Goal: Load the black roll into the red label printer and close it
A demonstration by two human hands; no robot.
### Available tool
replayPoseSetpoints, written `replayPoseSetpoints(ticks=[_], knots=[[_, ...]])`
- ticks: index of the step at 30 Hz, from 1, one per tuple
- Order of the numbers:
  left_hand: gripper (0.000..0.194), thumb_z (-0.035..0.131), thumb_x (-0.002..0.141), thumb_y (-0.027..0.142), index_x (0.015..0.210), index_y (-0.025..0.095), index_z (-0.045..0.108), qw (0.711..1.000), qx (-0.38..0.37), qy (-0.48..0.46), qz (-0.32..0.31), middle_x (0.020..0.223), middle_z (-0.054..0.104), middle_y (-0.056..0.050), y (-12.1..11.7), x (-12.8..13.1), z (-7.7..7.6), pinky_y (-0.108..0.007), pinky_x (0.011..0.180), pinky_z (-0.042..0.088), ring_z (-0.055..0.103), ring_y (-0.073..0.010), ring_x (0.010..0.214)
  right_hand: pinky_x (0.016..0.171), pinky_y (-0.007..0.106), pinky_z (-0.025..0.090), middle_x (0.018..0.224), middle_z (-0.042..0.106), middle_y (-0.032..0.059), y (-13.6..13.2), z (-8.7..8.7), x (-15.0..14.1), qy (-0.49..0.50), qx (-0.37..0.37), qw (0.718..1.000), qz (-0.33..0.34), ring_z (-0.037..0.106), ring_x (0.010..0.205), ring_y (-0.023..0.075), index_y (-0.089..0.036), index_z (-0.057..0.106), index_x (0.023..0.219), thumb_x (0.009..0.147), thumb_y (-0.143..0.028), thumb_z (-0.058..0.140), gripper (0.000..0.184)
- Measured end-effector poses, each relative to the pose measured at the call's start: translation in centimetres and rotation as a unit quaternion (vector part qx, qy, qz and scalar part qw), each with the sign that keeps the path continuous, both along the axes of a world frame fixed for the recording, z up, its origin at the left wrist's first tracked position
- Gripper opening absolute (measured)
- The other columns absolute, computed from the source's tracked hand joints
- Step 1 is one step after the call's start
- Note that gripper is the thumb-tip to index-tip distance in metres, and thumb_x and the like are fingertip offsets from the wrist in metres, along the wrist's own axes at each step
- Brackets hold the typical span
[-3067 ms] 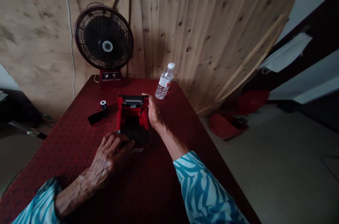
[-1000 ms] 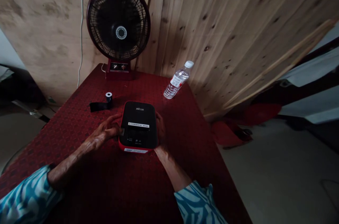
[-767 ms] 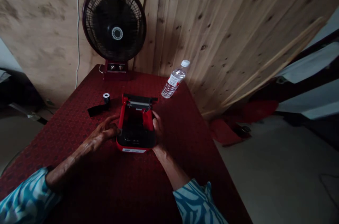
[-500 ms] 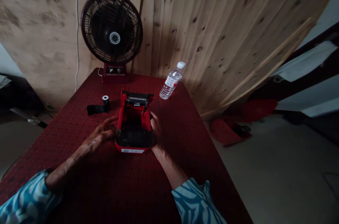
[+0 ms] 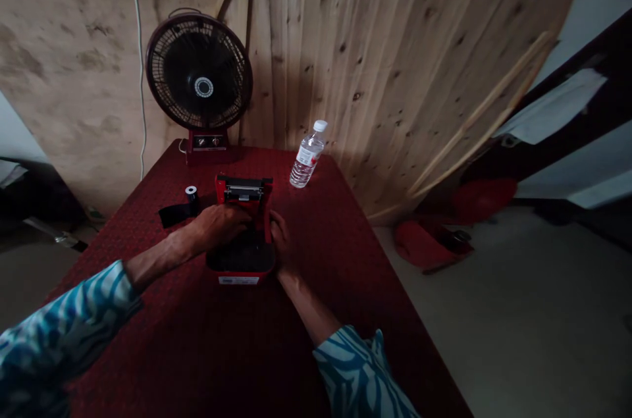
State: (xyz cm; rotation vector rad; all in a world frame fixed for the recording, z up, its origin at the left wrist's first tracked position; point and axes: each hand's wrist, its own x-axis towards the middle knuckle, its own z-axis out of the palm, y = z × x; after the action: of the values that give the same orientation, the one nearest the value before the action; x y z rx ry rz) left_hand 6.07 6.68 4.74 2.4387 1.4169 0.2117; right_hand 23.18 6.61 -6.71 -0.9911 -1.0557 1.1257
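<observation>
A red and black label printer stands on the table with its lid raised at the back and a white sticker on its front. My left hand is over the open body from the left, fingers bent down into it. The fingertips are hidden inside, so what they touch does not show. Along the printer's right side lies my right hand, fingers curled against the wall and thumb side up. Left of the printer, a small roll of paper stands with a dark strip trailing from it.
A dark red table fan stands at the back left. Behind the printer to the right is a clear water bottle with a white cap. Wooden boards rise behind the table. A red bin-like object sits on the floor.
My left hand has moved from the printer's left edge up and over into its open body. My right hand stays at the right side. The whole view has shifted slightly.
</observation>
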Motion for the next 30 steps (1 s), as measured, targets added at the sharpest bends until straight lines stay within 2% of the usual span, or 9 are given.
replayPoseSetpoints(ticks=[3,6,15,17,20,21,23,26,30], knots=[[0.022,0.059,0.078,0.014,0.092,0.024,0.075,0.998,-0.031,0.051,-0.010,0.097,0.075,-0.008,2.0,0.8,-0.5,-0.037,0.081,0.051,0.069,-0.0280,0.092,0.101,0.037,0.044,0.119,0.069,0.0032,-0.1,0.2,0.1,0.002,0.001,1.000,0.007,0.059,0.115,0.0212,-0.025,0.068,0.111,0.083,-0.044,0.057,0.036],[0.021,0.062,0.075,0.013,0.087,0.024,0.074,0.995,-0.050,0.076,-0.032,0.095,0.075,-0.007,2.5,0.8,-0.6,-0.036,0.080,0.052,0.069,-0.0281,0.093,0.101,0.036,0.043,0.119,0.069,0.0030,0.0,0.1,0.0,0.009,0.005,1.000,0.013,0.060,0.114,0.0206,-0.025,0.068,0.111,0.083,-0.044,0.057,0.036],[0.034,0.059,0.078,0.012,0.110,0.017,0.068,0.997,-0.027,0.072,-0.026,0.112,0.071,-0.017,1.2,1.1,0.4,-0.048,0.085,0.051,0.066,-0.0376,0.104,0.101,0.038,0.043,0.118,0.070,0.0033,0.1,0.0,0.3,0.003,-0.001,1.000,0.009,0.060,0.113,0.0218,-0.025,0.068,0.110,0.081,-0.044,0.058,0.036],[0.037,0.060,0.080,0.014,0.116,0.020,0.065,0.999,-0.010,0.039,-0.033,0.118,0.069,-0.014,0.4,0.4,0.6,-0.047,0.092,0.049,0.064,-0.0345,0.109,0.100,0.038,0.044,0.117,0.070,0.0036,0.1,0.0,0.2,0.007,-0.007,1.000,0.009,0.060,0.112,0.0223,-0.024,0.068,0.110,0.081,-0.045,0.059,0.037],[0.040,0.062,0.083,0.023,0.123,0.026,0.062,0.993,0.018,-0.110,-0.027,0.117,0.070,-0.008,-1.6,-2.2,1.7,-0.041,0.095,0.049,0.065,-0.0285,0.108,0.098,0.039,0.045,0.118,0.070,0.0044,0.2,-0.2,0.2,0.015,-0.021,1.000,0.014,0.061,0.112,0.0232,-0.024,0.068,0.112,0.081,-0.047,0.059,0.040],[0.043,0.063,0.083,0.027,0.125,0.028,0.061,0.984,0.023,-0.176,-0.001,0.116,0.071,-0.006,-2.4,-3.5,2.2,-0.040,0.093,0.051,0.066,-0.0277,0.106,0.097,0.039,0.046,0.118,0.070,0.0045,0.2,-0.2,0.1,0.019,-0.021,0.999,0.013,0.061,0.111,0.0232,-0.024,0.068,0.112,0.081,-0.047,0.059,0.040],[0.050,0.067,0.080,0.041,0.127,0.029,0.060,0.958,0.021,-0.264,0.110,0.111,0.073,-0.005,-3.9,-6.4,3.3,-0.040,0.089,0.054,0.068,-0.0278,0.099,0.096,0.039,0.046,0.117,0.070,0.0041,0.4,-0.5,0.1,0.026,-0.019,0.999,0.009,0.062,0.109,0.0229,-0.024,0.068,0.111,0.080,-0.047,0.060,0.039],[0.059,0.074,0.069,0.054,0.118,0.025,0.063,0.899,0.055,-0.335,0.276,0.100,0.076,-0.004,-5.3,-10.7,4.3,-0.041,0.090,0.055,0.069,-0.0275,0.094,0.094,0.039,0.047,0.114,0.072,0.0031,0.6,-0.8,0.1,0.022,-0.020,1.000,-0.001,0.062,0.106,0.0227,-0.025,0.069,0.108,0.079,-0.047,0.060,0.037],[0.057,0.081,0.062,0.048,0.108,0.020,0.063,0.842,0.044,-0.397,0.362,0.095,0.076,-0.003,-4.9,-14.2,2.9,-0.037,0.091,0.054,0.070,-0.0240,0.092,0.097,0.041,0.046,0.115,0.072,0.0033,0.7,-0.9,0.0,0.016,-0.016,1.000,-0.015,0.062,0.109,0.0234,-0.026,0.069,0.106,0.078,-0.048,0.060,0.037]])
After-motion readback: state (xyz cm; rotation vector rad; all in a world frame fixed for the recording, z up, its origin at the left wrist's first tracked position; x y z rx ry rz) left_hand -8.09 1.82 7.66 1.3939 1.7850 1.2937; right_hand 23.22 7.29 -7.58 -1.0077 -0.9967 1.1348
